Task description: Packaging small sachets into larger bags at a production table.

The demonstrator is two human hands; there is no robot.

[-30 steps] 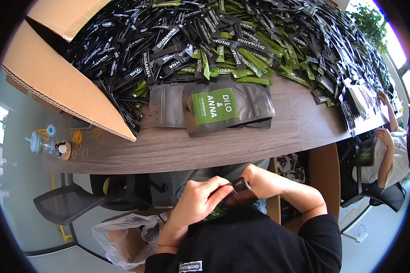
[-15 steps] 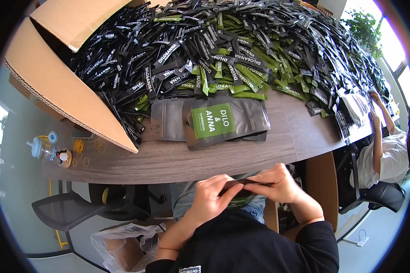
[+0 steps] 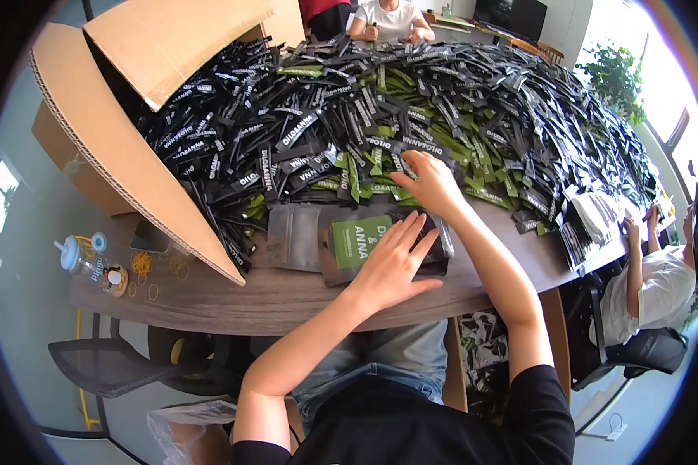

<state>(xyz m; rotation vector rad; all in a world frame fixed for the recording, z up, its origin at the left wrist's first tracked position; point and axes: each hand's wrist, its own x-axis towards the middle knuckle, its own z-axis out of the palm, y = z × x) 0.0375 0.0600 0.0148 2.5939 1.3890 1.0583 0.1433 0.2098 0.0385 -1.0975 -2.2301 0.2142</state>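
My left hand (image 3: pixel 392 260) lies with fingers spread on a dark flat pouch with a green label (image 3: pixel 351 249), at the near side of the table. Under that pouch, a greyish one (image 3: pixel 293 240) sticks out to the left. Beyond it, my right hand (image 3: pixel 433 184) reaches to the near edge of a large heap of slim stick sachets (image 3: pixel 318 116), black and green. Its thumb and fingers are apart, and I see nothing between them.
Cardboard flaps (image 3: pixel 124 147) wall the heap on the left. A clear bottle with blue lid (image 3: pixel 77 260) and yellow rubber bands (image 3: pixel 140 264) lie at left. Below the right table edge, a carton (image 3: pixel 485 349) holds packets. One co-worker (image 3: pixel 651 287) sits right, another (image 3: pixel 392 19) behind the heap.
Both hands have moved from above my lap up over the table, apart from each other. The dark item pinched between them is no longer in them. The view has tilted up.
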